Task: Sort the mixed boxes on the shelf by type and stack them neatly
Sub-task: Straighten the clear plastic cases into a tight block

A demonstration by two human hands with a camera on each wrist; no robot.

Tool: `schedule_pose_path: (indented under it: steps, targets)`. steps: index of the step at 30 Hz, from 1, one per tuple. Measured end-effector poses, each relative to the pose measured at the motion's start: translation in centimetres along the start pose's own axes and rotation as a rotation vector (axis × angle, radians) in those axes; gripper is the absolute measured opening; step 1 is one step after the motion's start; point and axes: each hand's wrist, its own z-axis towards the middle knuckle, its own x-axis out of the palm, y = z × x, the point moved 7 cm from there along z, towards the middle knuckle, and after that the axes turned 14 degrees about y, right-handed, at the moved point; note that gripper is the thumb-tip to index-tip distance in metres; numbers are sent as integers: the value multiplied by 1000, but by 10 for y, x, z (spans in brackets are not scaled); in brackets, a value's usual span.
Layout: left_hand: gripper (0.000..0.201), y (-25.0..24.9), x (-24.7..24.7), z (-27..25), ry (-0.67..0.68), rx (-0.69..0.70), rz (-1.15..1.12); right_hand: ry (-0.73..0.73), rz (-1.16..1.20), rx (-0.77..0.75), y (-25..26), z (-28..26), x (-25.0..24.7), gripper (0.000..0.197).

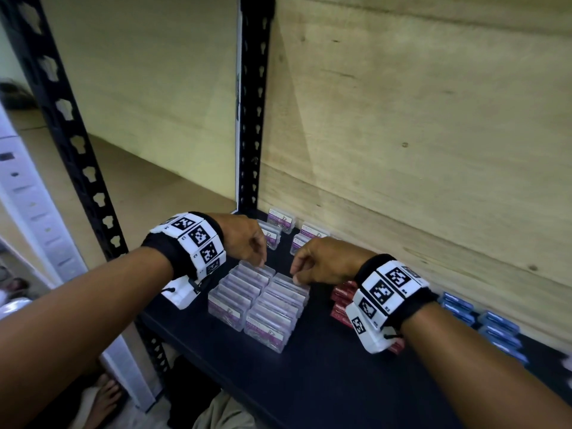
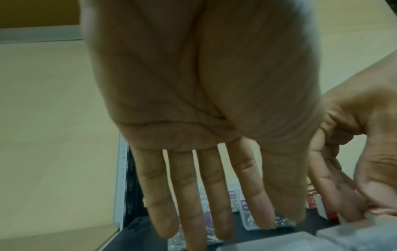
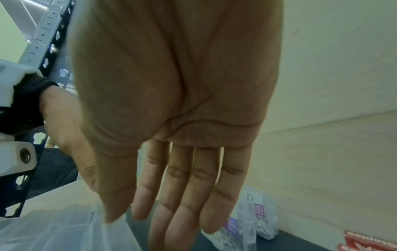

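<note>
Two rows of clear plastic boxes with purple labels (image 1: 257, 301) stand side by side on the dark shelf (image 1: 309, 382). My left hand (image 1: 261, 261) hangs over the far end of the left row, its straight fingers (image 2: 214, 220) pointing down and touching the last box. My right hand (image 1: 295, 274) hovers at the far end of the right row, fingers straight (image 3: 171, 220), thumb resting on the top of a clear box (image 2: 352, 241). Neither hand holds anything. Red boxes (image 1: 340, 301) lie under my right wrist, and blue boxes (image 1: 495, 323) lie further right.
A few loose clear boxes with purple labels (image 1: 275, 230) sit at the back against the wooden panel (image 1: 433, 150). A black perforated upright (image 1: 252, 119) rises behind my left hand. The shelf's front edge runs diagonally below my arms.
</note>
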Motion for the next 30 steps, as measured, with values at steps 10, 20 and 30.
schedule_pose_path:
  steps: [10, 20, 30]
  targets:
    - [28, 11, -47, 27, -271, -49, 91, -274, -65, 132, -39, 24, -47, 19]
    - [28, 21, -48, 53, -269, -84, 91, -223, -161, 181, -56, 48, -48, 33]
    - [31, 20, -46, 55, -183, -47, 44, -191, -46, 145, -54, 47, -47, 25]
